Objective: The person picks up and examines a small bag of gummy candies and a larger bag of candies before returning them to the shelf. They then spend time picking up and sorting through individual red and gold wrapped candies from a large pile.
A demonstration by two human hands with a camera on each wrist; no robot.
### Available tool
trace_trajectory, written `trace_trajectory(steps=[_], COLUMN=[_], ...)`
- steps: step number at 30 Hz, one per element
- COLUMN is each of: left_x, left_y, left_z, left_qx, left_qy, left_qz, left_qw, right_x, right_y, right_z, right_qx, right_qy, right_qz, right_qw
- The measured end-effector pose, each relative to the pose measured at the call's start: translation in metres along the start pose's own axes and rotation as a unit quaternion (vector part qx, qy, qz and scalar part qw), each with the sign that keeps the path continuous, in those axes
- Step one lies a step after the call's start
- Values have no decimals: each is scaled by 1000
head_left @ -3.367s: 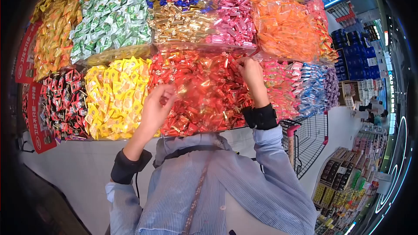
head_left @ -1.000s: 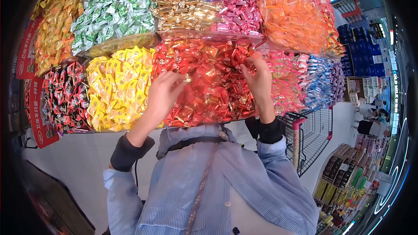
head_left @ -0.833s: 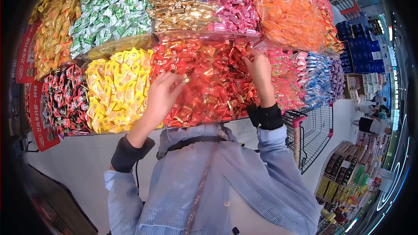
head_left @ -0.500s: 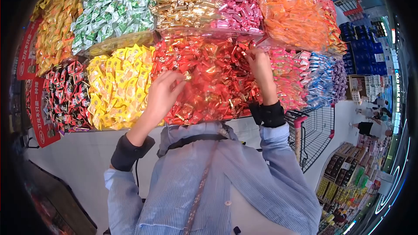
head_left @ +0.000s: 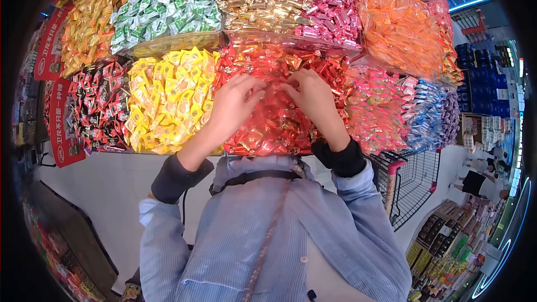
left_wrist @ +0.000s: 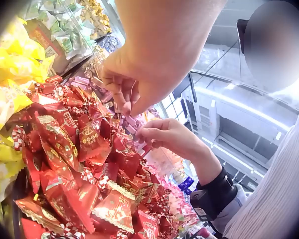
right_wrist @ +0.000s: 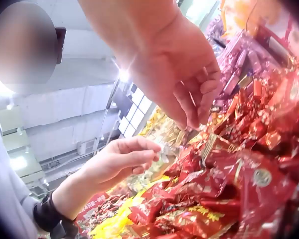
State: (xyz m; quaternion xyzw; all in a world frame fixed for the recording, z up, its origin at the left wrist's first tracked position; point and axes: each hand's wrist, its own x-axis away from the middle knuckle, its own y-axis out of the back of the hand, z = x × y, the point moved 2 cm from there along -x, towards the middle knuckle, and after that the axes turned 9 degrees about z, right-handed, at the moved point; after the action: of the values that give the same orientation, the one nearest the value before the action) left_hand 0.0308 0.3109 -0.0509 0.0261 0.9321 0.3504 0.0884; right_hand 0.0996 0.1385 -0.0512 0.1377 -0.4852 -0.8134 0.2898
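Note:
Red foil-wrapped candies (head_left: 268, 128) fill the middle front bin. My left hand (head_left: 238, 100) hovers over their left part, fingers loosely bent and pointing inward. Facing it from the right, my right hand (head_left: 313, 98) hangs over the same heap with its fingers bent downward. A gap separates the two hands. In the left wrist view, the left hand (left_wrist: 139, 74) shows nothing between thumb and fingers, and the right hand (left_wrist: 172, 139) is beyond it. In the right wrist view, the right hand's fingertips (right_wrist: 192, 119) are close over red wrappers; the left hand (right_wrist: 114, 162) has its thumb and index finger stretched forward.
Yellow candies (head_left: 168, 100) lie left of the red ones, pink candies (head_left: 375, 112) right. Behind a clear divider (head_left: 291, 42) are green-white packs (head_left: 168, 5), gold candies (head_left: 263, 11) and orange packs (head_left: 397, 28). A shopping cart (head_left: 414, 179) stands at right; people (head_left: 481, 182) are farther off.
The right hand has moved left from the red bin's right side toward the left hand. The left hand has shifted slightly right and up in view, as the whole view has also shifted.

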Motion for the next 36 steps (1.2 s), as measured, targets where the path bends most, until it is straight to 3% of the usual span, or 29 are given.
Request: trace_trajectory(steps=[7,8,10,12,13,16,18,22,28,31,36], left_x=[9,9,8,5,2,-5,-10,-18,-22,-23,-10], left_y=[9,10,15,24,23,10,11,16,19,20,33], left_z=[10,11,2,-22,-26,-26,-24,-24,-24,-27,-18], left_qx=[17,15,40,95,185,392,440,487,470,470,404], left_qy=[30,21,34,79,83,71,78,134,144,116,89], left_qz=[-14,-20,-16,3,6,-17,9,73,102,60,66], left_qw=[999,999,998,992,979,917,894,860,865,873,908], right_x=[-8,-6,-2,4,7,15,22,35,39,34,33], right_y=[-13,-8,5,11,14,11,14,8,7,12,11], right_z=[3,4,9,12,14,13,22,32,35,34,20], right_qx=[-50,-145,-328,-484,-557,-611,-667,-694,-665,-668,-588], right_qy=[33,11,-35,23,53,46,21,22,20,8,19], right_qz=[1,4,12,-45,-73,-55,-25,23,11,-1,14], right_qw=[998,989,944,873,826,788,744,719,747,744,808])
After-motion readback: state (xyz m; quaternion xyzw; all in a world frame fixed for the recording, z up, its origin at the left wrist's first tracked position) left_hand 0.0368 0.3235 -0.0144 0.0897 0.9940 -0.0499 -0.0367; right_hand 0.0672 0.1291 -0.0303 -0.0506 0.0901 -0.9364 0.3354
